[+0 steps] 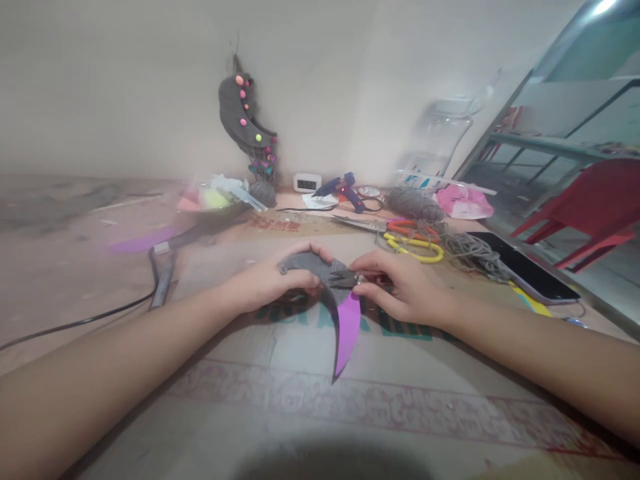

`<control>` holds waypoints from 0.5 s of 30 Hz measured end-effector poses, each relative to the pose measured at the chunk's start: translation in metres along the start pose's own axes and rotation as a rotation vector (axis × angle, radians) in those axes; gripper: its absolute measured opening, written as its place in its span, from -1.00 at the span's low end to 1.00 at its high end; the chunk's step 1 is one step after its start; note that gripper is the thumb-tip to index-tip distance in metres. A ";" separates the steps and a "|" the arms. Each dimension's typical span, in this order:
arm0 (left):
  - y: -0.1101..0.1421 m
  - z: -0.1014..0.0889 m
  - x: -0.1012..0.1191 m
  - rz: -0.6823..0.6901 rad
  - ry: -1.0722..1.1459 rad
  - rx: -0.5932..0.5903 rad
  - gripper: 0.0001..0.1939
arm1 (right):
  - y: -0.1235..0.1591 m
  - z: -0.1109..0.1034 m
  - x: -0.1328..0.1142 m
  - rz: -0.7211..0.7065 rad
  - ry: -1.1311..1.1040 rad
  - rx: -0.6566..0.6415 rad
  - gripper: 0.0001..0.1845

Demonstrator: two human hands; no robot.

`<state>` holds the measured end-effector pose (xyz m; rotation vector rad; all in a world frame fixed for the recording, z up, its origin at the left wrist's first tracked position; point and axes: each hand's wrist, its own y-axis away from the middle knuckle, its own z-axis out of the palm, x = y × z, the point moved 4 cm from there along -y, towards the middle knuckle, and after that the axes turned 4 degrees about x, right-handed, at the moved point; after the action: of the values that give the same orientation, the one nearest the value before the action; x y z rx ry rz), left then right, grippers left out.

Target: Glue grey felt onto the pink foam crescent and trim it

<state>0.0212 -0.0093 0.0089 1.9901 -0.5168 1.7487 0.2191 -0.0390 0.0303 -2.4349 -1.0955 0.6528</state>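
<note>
My left hand (267,283) is closed on a crescent-shaped piece (349,333), thumb in front and fingers behind its upper curve. Grey yarn covers the upper part of the crescent; the lower tip is bare purple and points down toward me. From the right, my right hand (405,287) grips small pliers (344,277) with dark pointed jaws, their reddish handles mostly hidden in the fingers. The jaws lie over the yarn-covered part, near where the purple begins. Whether they pinch the yarn I cannot tell.
Behind my hands lie yellow-handled scissors (417,250), orange-handled scissors (400,227), loose grey yarn (475,257) and a phone (530,267). A blue glue gun (345,190) and a small digital clock (307,182) stand near the wall. A decorated grey crescent (235,113) hangs there. Cardboard (240,413) covers the table.
</note>
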 end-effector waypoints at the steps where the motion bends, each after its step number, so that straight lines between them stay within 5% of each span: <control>1: 0.000 0.000 0.000 -0.005 -0.011 -0.006 -0.66 | 0.000 0.000 -0.001 -0.004 0.010 -0.021 -0.70; 15: 0.002 0.000 0.003 0.000 -0.110 -0.015 -0.65 | -0.002 0.003 -0.004 -0.006 -0.018 -0.120 -0.76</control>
<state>0.0205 -0.0107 0.0117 2.0841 -0.5644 1.6369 0.2140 -0.0407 0.0297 -2.5302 -1.1804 0.6251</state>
